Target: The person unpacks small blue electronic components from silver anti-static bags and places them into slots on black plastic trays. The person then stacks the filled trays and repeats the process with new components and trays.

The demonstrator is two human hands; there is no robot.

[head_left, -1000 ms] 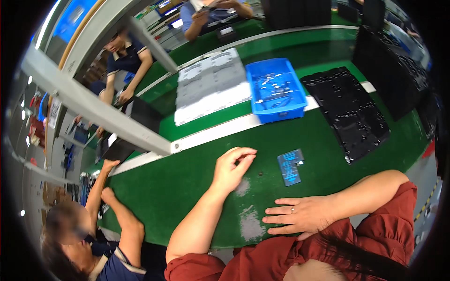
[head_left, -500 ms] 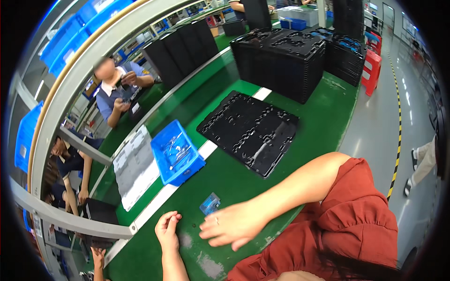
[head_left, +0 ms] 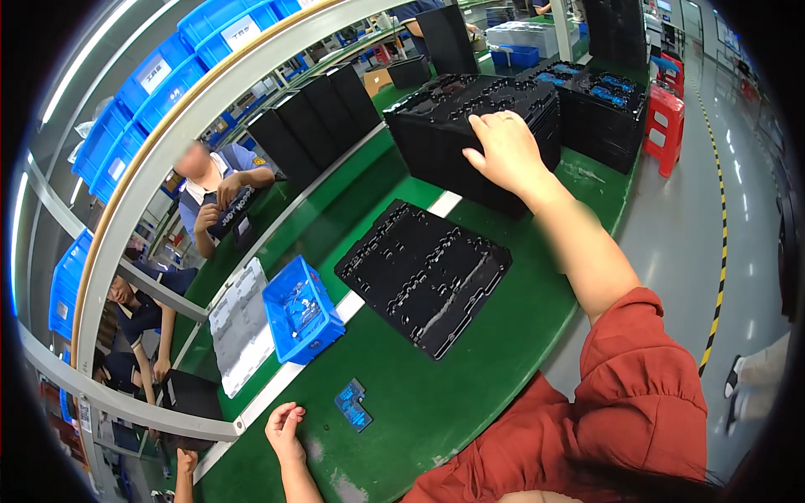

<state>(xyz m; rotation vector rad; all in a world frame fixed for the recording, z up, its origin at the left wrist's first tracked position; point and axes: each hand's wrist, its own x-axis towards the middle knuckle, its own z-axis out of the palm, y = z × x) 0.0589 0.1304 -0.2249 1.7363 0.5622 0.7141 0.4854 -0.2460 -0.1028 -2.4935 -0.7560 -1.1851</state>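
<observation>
My right hand [head_left: 506, 149] is stretched out to the far right and rests palm down on top of a tall stack of black moulded trays [head_left: 470, 126]; its fingers are spread and I cannot see them closed around anything. My left hand [head_left: 283, 429] lies loosely on the green table [head_left: 470, 369] near the front edge, fingers curled, holding nothing. A small blue circuit part [head_left: 354, 404] lies on the green surface just right of that hand. One black tray [head_left: 423, 275] lies flat between the two hands.
A blue bin [head_left: 302, 308] with small parts and a white tray [head_left: 235, 323] sit on the table's far side. More black tray stacks [head_left: 599, 92] and red stools [head_left: 667, 117] stand at the right. Other people work across the line at the left.
My head has turned right. The right hand left the table near the blue part and reached up onto the stack of black trays. The left hand stayed on the table.
</observation>
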